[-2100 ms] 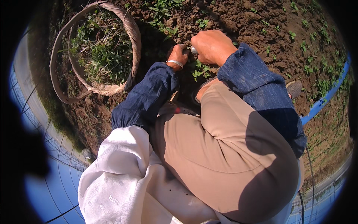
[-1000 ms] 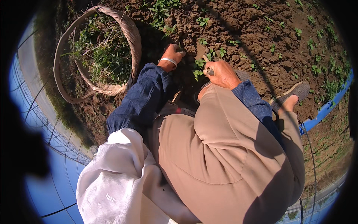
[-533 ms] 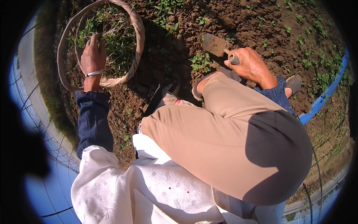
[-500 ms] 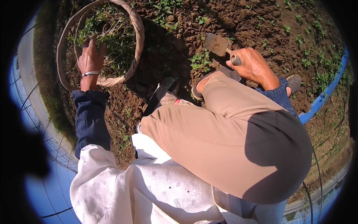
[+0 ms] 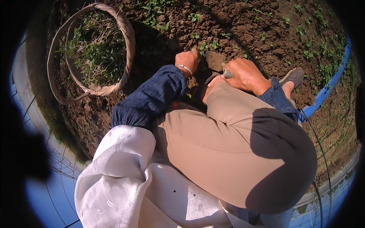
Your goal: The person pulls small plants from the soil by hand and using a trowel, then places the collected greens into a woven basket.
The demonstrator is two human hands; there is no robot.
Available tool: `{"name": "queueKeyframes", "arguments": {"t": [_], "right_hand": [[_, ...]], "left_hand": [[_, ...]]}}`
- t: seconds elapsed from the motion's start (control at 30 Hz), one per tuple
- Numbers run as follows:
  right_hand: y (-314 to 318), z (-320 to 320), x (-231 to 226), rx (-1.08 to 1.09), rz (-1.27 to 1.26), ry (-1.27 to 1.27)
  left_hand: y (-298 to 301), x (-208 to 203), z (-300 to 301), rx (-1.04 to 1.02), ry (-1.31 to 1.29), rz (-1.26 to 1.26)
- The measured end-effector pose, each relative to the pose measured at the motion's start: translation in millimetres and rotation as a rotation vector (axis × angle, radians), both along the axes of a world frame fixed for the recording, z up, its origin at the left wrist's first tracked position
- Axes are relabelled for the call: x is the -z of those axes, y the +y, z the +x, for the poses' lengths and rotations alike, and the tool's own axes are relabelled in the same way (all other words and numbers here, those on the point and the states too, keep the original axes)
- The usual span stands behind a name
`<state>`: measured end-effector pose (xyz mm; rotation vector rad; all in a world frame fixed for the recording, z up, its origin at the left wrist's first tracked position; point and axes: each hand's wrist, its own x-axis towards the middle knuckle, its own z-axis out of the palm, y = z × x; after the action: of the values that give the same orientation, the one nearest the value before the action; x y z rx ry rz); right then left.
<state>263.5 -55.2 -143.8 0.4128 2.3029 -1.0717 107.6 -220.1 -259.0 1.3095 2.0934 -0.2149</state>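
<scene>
My right hand [image 5: 245, 77] is wrapped round the short handle of a hand weeder, the rounded butt of the handle showing by my thumb. The weeder's flat, soil-coated blade [image 5: 215, 61] rests on the brown soil just left of that hand. On the other side of the blade, my left hand [image 5: 186, 62] is down at the ground with its fingers curled closed; whatever they grip is hidden. Small green seedlings [image 5: 203, 46] grow just beyond the two hands. To the left stands a round woven basket [image 5: 130, 45] with a thick twisted rim, filled with pulled weeds [image 5: 97, 49].
My bent knee in tan trousers [image 5: 235, 152] sits close below both hands. A shod foot [image 5: 294, 77] stands at the right, by a blue strip [image 5: 327, 89] along the ground. Clods and more seedlings [image 5: 308, 55] spread over the far right.
My left hand has left the weeds in the basket and moved right to the soil beside the blade. The right hand, with the hand weeder, has shifted slightly left and nearer.
</scene>
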Motion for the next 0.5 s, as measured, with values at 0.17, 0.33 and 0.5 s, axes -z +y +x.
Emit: {"name": "queueKeyframes", "arguments": {"t": [0.17, 0.33, 0.5], "right_hand": [[4, -22, -9, 0.119, -0.103, -0.085], [-1, -55, 5, 0.055, -0.072, -0.179], [-1, -78, 27, 0.091, -0.122, -0.226]], "left_hand": [[-11, 40, -26, -0.164, -0.236, 0.027], [-10, 47, -36, -0.339, -0.355, -0.012], [-2, 42, -40, -0.486, -0.469, -0.098]]}}
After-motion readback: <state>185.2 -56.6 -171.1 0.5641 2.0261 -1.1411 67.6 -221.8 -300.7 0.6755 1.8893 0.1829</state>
